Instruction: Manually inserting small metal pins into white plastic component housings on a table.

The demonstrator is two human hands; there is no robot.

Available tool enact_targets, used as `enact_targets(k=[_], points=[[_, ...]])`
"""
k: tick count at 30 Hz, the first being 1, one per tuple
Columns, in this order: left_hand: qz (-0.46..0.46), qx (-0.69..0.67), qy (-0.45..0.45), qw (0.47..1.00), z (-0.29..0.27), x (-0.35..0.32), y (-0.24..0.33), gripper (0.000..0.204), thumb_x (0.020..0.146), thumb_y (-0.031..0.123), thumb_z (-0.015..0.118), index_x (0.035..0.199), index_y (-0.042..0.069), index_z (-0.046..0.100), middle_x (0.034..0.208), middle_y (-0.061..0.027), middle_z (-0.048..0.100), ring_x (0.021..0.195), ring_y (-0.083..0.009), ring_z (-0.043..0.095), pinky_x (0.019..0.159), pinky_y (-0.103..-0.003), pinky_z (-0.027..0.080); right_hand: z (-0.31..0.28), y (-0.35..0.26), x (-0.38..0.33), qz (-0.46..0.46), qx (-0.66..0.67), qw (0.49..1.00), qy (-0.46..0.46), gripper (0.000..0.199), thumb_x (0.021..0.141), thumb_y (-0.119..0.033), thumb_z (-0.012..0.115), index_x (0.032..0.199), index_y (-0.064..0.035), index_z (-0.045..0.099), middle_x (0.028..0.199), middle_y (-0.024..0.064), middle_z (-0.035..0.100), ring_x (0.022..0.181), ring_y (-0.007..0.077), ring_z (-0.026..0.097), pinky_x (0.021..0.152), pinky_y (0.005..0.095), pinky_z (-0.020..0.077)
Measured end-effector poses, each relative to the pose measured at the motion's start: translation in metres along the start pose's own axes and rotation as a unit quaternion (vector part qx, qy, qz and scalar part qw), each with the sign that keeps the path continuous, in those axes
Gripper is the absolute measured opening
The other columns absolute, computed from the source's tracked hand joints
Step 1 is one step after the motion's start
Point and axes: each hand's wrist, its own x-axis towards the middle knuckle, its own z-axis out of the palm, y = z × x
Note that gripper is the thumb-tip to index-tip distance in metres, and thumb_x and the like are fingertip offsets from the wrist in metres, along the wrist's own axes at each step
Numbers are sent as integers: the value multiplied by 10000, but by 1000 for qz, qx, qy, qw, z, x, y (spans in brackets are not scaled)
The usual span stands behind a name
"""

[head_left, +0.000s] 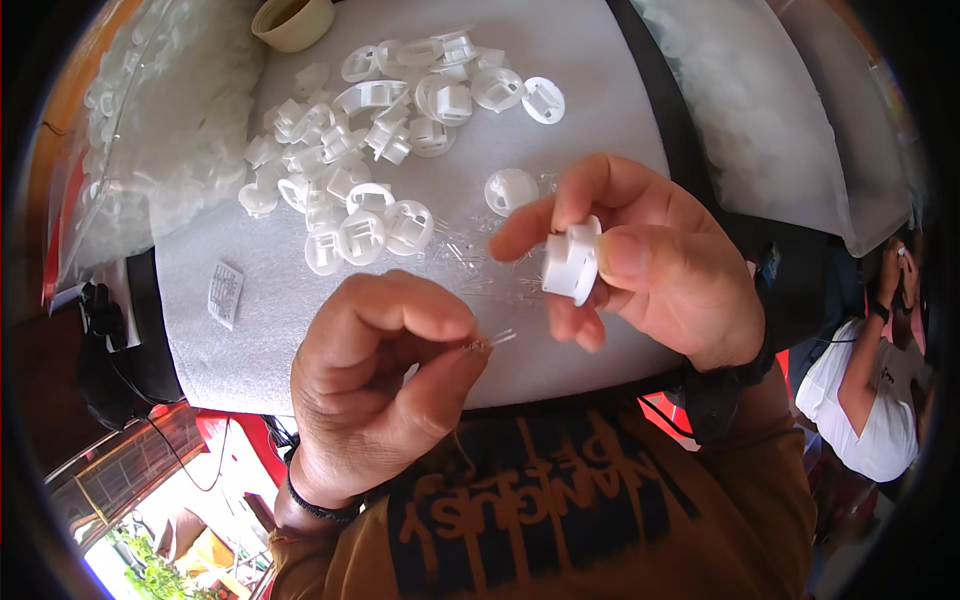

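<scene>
My right hand [650,260] grips a small round white plastic part [571,260] between thumb and fingers, held above the white foam sheet [590,60]. My left hand [385,385] pinches a tiny clear pin [492,341] between thumb and forefinger, its tip pointing toward the white part a short way to the right. More clear pins [470,255] lie scattered on the sheet under both hands. A pile of similar white plastic parts [370,140] lies further back on the sheet.
Clear plastic bags of white parts lie at the left [160,130] and right [760,110]. A beige cup [293,20] stands at the back. A small printed sachet [226,294] lies on the sheet's left. Another person in a white top [875,390] sits at the right.
</scene>
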Motion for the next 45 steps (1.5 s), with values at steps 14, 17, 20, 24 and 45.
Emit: enact_targets(k=[14, 17, 20, 24, 45], points=[[44, -65, -31, 996, -5, 20, -18, 237, 774, -141, 544, 973, -15, 565, 949, -72, 547, 814, -100, 533, 701, -212, 438, 3, -2, -2, -7, -54, 998, 42, 309, 880, -193, 505, 1142, -33, 532, 1117, 178, 570, 845, 180, 592, 693, 286, 459], [61, -71, -34, 995, -7, 21, -19, 211, 786, -127, 537, 966, -18, 563, 945, -72, 545, 802, -98, 527, 684, -207, 432, 1, 0, -4, -9, -63, 997, 36, 329, 886, -180, 481, 1181, -39, 524, 1172, 156, 543, 951, 200, 568, 761, 305, 442], [67, -69, -39, 995, -7, 21, -19, 186, 807, -101, 535, 970, -15, 559, 933, -66, 543, 791, -84, 513, 674, -199, 421, -2, -3, -4, -20, -101, 995, 1, 349, 879, -161, 483, 1202, -31, 510, 1174, 152, 541, 1011, 213, 546, 792, 316, 432], [42, -93, -39, 994, -2, 22, -18, 161, 830, -69, 538, 980, -12, 554, 921, -54, 541, 798, -76, 505, 702, -198, 411, 3, 5, -3, -51, -62, 997, -10, 406, 823, -144, 534, 1196, 7, 481, 1110, 180, 563, 1028, 220, 541, 856, 337, 421], [125, -25, 10, 992, 2, 24, -25, 163, 876, 124, 546, 950, -21, 533, 830, -104, 528, 484, -75, 447, 440, -190, 361, 8, 13, 1, -46, -7, 999, 4, 464, 818, -114, 553, 1252, -7, 428, 1222, 223, 492, 1037, 247, 540, 836, 357, 449]])
